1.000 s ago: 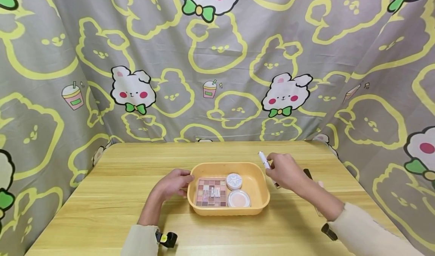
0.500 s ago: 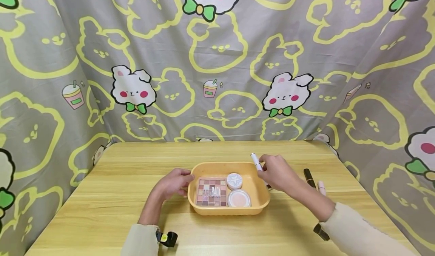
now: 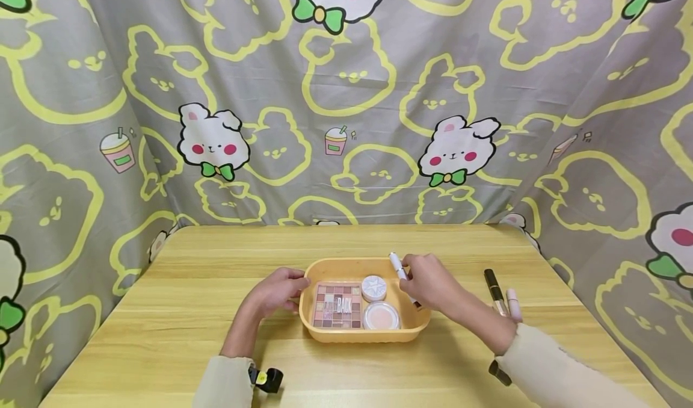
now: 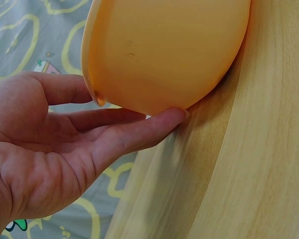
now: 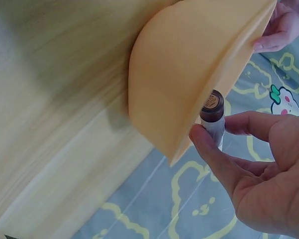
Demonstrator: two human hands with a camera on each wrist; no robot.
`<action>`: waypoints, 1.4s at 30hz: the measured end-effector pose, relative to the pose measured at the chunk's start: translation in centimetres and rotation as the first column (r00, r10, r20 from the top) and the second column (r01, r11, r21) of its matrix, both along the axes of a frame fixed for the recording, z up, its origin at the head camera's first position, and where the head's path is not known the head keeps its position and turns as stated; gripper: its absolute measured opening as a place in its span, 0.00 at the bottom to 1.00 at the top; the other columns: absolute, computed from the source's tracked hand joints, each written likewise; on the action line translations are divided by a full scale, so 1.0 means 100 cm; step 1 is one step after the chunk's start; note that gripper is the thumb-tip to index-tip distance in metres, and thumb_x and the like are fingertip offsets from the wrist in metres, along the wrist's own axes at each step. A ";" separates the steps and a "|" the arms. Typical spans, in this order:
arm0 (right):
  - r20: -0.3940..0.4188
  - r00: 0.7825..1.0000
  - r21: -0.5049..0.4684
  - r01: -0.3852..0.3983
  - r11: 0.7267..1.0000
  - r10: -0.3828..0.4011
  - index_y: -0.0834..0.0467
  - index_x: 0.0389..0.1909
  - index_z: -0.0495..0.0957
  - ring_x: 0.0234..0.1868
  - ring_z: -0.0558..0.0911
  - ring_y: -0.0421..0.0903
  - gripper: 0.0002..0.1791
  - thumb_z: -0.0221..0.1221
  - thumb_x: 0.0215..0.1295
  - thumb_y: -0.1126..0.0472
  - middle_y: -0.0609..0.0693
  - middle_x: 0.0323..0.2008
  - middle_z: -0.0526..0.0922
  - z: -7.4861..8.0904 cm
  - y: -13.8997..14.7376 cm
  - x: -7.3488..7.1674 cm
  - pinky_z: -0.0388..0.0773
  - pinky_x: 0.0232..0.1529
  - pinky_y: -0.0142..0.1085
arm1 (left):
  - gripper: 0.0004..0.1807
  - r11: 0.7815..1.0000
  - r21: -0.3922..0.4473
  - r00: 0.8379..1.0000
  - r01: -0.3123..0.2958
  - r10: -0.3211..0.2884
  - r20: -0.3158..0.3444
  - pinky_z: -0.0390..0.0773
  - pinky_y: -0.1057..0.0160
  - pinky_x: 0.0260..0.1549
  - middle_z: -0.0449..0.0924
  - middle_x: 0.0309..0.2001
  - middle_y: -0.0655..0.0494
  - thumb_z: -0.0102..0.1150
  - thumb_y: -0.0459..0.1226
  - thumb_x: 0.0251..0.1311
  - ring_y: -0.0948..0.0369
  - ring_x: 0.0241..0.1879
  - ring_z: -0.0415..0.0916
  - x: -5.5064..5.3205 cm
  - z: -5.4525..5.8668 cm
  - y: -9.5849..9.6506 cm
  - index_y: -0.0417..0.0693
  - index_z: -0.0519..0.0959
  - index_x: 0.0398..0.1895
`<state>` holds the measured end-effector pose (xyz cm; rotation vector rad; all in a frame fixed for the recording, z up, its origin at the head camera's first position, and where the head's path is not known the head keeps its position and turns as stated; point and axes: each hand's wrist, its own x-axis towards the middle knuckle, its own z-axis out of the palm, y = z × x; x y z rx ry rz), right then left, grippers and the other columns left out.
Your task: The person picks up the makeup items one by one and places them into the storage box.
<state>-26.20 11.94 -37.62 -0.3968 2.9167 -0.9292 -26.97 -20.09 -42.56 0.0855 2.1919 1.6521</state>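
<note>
An orange plastic basket point(image 3: 365, 336) stands on the table, holding an eyeshadow palette point(image 3: 337, 306), a round white star-topped case point(image 3: 373, 288) and a round powder compact point(image 3: 381, 316). The left hand point(image 3: 278, 293) holds the basket's left end; in the left wrist view that hand point(image 4: 64, 139) has its fingers and thumb at the rim and outer wall. Over the basket's right end, the right hand point(image 3: 433, 284) pinches a slim white cosmetic tube point(image 3: 397, 266). Seen from the right wrist, the tube's dark brown end point(image 5: 212, 105) bears a tan round label, near the rim.
Right of the basket lie a black-capped tube point(image 3: 493, 286) and a pale pink tube point(image 3: 512, 304), partly hidden by the right forearm. Behind the wooden table point(image 3: 243, 245) hangs a grey curtain point(image 3: 368, 95) with rabbit prints.
The right hand has moved left with the white cosmetic tube, from beyond the basket's right side to over its right end. The left hand stays at the basket.
</note>
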 end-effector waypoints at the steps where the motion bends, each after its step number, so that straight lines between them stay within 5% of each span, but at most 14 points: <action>1: -0.005 1.000 0.001 -0.001 1.000 0.001 0.71 0.56 0.77 0.13 0.79 0.42 0.20 0.61 0.63 0.71 0.55 0.28 0.84 -0.001 -0.001 0.000 0.78 0.13 0.32 | 0.23 1.000 0.000 1.000 -0.001 0.001 0.000 0.87 0.57 0.38 0.82 0.51 0.37 0.45 0.36 0.76 0.54 0.45 0.83 0.000 0.000 0.000 0.25 0.71 0.64; 22: -0.044 0.997 0.087 -0.053 0.995 0.057 0.67 0.33 0.78 0.14 0.75 0.40 0.02 0.62 0.61 0.73 0.50 0.19 0.76 -0.024 -0.014 0.002 0.71 0.12 0.30 | 0.24 1.000 0.012 1.000 -0.013 0.013 0.014 0.87 0.54 0.42 0.81 0.53 0.36 0.45 0.36 0.76 0.51 0.49 0.83 -0.001 -0.003 0.001 0.25 0.69 0.65; 35: -0.195 0.971 0.162 -0.103 0.981 0.135 0.60 0.18 0.74 0.17 0.67 0.39 0.13 0.62 0.56 0.76 0.46 0.15 0.68 -0.036 -0.013 -0.001 0.62 0.15 0.28 | 0.24 1.000 0.004 1.000 -0.020 0.020 0.008 0.87 0.54 0.41 0.82 0.53 0.36 0.45 0.36 0.76 0.51 0.49 0.83 -0.001 -0.002 0.000 0.25 0.69 0.66; 42: -0.170 0.978 0.190 -0.089 0.978 0.122 0.60 0.19 0.74 0.15 0.68 0.39 0.12 0.62 0.58 0.75 0.46 0.13 0.68 -0.038 -0.014 -0.001 0.62 0.14 0.27 | 0.23 1.000 0.008 1.000 -0.011 0.011 0.009 0.87 0.55 0.41 0.82 0.53 0.36 0.45 0.36 0.76 0.51 0.48 0.83 -0.002 -0.002 0.000 0.25 0.70 0.65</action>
